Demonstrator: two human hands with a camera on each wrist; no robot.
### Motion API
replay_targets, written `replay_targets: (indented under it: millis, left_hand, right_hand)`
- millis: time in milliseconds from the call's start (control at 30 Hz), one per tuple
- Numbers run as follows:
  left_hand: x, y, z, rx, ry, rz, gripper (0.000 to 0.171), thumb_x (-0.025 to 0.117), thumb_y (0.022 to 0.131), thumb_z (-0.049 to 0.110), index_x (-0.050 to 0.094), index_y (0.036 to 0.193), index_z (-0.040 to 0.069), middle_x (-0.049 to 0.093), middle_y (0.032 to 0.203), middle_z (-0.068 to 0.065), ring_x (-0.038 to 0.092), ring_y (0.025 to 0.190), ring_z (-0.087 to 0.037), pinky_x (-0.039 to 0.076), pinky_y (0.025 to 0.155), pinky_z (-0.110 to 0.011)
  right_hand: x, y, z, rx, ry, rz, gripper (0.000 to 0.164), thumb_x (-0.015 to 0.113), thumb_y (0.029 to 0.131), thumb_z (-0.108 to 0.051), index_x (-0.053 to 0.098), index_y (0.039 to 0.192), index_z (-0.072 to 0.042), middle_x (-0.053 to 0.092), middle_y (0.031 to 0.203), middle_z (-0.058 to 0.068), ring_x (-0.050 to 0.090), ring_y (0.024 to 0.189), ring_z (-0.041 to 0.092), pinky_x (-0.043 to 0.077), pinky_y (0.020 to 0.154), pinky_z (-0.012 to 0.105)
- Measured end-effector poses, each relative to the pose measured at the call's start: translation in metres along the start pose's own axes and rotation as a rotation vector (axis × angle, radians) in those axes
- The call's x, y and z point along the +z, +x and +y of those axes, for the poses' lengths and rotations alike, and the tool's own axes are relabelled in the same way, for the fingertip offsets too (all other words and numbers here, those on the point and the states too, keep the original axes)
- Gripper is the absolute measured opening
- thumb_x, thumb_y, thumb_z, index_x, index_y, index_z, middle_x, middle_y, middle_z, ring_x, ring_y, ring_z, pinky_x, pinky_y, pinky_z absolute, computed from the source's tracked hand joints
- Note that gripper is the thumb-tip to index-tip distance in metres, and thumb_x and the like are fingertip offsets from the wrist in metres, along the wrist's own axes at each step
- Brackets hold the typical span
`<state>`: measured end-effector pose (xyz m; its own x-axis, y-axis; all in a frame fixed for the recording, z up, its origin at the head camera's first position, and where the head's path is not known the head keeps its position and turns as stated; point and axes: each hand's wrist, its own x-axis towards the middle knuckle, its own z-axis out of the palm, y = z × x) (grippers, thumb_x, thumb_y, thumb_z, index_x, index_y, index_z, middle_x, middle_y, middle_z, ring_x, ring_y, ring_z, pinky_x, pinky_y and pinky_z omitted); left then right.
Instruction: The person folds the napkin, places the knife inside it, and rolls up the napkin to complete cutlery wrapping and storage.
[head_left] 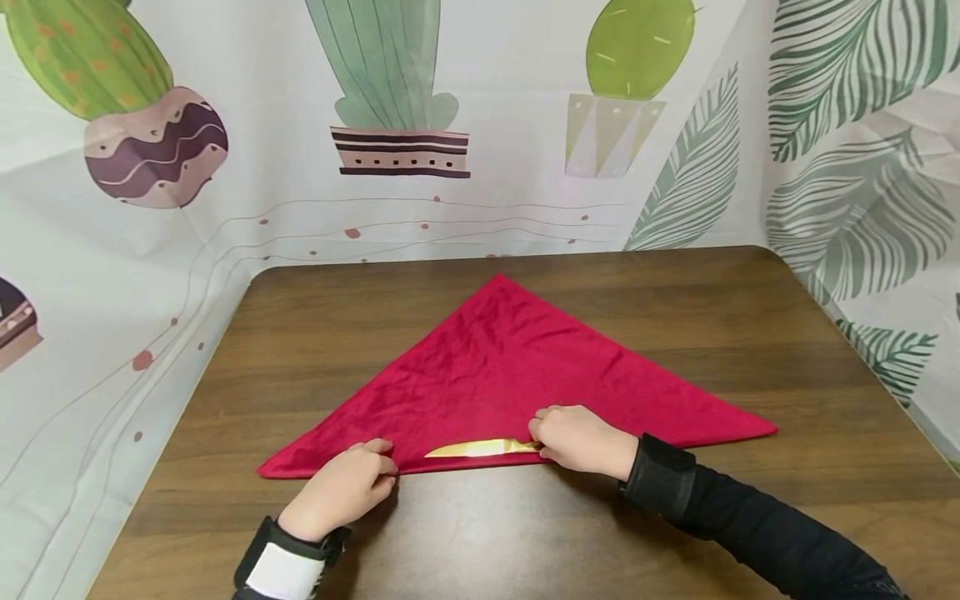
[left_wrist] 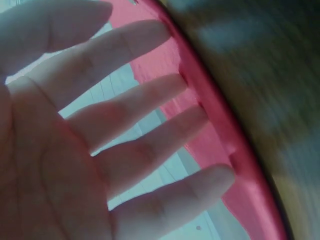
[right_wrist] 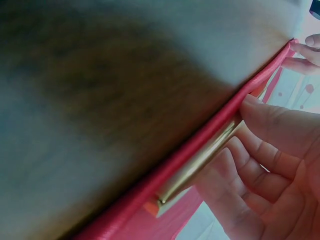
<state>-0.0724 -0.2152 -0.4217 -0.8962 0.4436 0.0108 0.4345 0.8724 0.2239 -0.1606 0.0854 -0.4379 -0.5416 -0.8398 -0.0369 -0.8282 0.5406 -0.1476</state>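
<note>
A red cloth napkin (head_left: 517, 358) lies folded into a triangle, its long edge nearest me and its point toward the back. Along that near edge lies a gold table knife (head_left: 476, 449), its blade to the left. My right hand (head_left: 588, 442) pinches the knife at its handle end; in the right wrist view the gold handle (right_wrist: 197, 167) shows beside the thumb and curled fingers. The left hand (head_left: 341, 492) rests at the napkin's near edge, left of the blade. In the left wrist view its fingers (left_wrist: 145, 145) are spread and fairly straight, with tips on the red cloth.
The napkin and knife lie on a brown wooden table (head_left: 337, 300) with rounded back corners. Behind it hangs a white cloth (head_left: 517, 83) printed with cacti and leaves. A dark sleeve (head_left: 765, 525) crosses the table's front right.
</note>
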Motion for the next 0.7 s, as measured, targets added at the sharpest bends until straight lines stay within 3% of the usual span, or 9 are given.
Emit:
replay_targets:
  millis: [100, 267, 400, 500, 600, 700]
  left_hand:
    - [-0.006, -0.006, -0.007, -0.083, -0.017, 0.056, 0.010, 0.064, 0.072, 0.006, 0.067, 0.082, 0.005, 0.060, 0.092, -0.009, 0.059, 0.085, -0.023, 0.047, 0.073, -0.036]
    - [-0.027, -0.024, -0.029, -0.296, -0.026, 0.147, 0.015, 0.064, 0.073, 0.007, 0.064, 0.087, 0.002, 0.059, 0.090, -0.013, 0.059, 0.084, -0.030, 0.046, 0.072, -0.043]
    - [-0.042, -0.045, -0.054, -0.473, -0.045, 0.069, 0.026, 0.061, 0.077, 0.012, 0.060, 0.096, -0.006, 0.057, 0.093, -0.026, 0.055, 0.087, -0.042, 0.042, 0.070, -0.051]
    - [-0.045, -0.058, -0.072, -0.582, -0.072, -0.011, 0.036, 0.058, 0.081, 0.018, 0.055, 0.102, -0.011, 0.055, 0.097, -0.031, 0.051, 0.090, -0.047, 0.041, 0.070, -0.053]
    - [-0.041, -0.066, -0.086, -0.650, -0.111, -0.061, 0.041, 0.056, 0.084, 0.023, 0.054, 0.102, -0.014, 0.055, 0.098, -0.031, 0.052, 0.091, -0.046, 0.042, 0.070, -0.052]
    - [-0.036, -0.070, -0.093, -0.674, -0.151, -0.077, 0.036, 0.057, 0.083, 0.023, 0.056, 0.097, -0.010, 0.059, 0.092, -0.026, 0.055, 0.083, -0.039, 0.043, 0.067, -0.048]
  right_hand:
    - [0.000, 0.001, 0.000, 0.009, 0.025, -0.007, 0.014, 0.072, 0.071, -0.019, 0.060, 0.073, -0.013, 0.048, 0.065, -0.005, 0.047, 0.061, 0.009, 0.043, 0.055, 0.021]
    - [-0.004, -0.003, 0.003, 0.025, 0.084, 0.004, 0.016, 0.073, 0.070, -0.021, 0.059, 0.072, -0.013, 0.047, 0.066, -0.006, 0.045, 0.061, 0.007, 0.042, 0.054, 0.021]
    - [-0.012, -0.009, 0.010, 0.045, 0.125, 0.060, 0.017, 0.072, 0.071, -0.022, 0.059, 0.074, -0.012, 0.046, 0.067, -0.006, 0.043, 0.059, 0.006, 0.041, 0.053, 0.020]
    - [-0.019, -0.014, 0.017, 0.079, 0.154, 0.124, 0.015, 0.071, 0.073, -0.020, 0.059, 0.077, -0.011, 0.048, 0.069, -0.006, 0.043, 0.059, 0.005, 0.042, 0.054, 0.020]
    - [-0.027, -0.019, 0.024, 0.129, 0.193, 0.192, 0.016, 0.071, 0.073, -0.019, 0.061, 0.082, -0.010, 0.053, 0.075, -0.004, 0.049, 0.062, 0.006, 0.045, 0.058, 0.023]
    - [-0.035, -0.023, 0.028, 0.172, 0.233, 0.253, 0.019, 0.071, 0.072, -0.019, 0.062, 0.086, -0.008, 0.056, 0.080, -0.002, 0.053, 0.067, 0.009, 0.046, 0.062, 0.026]
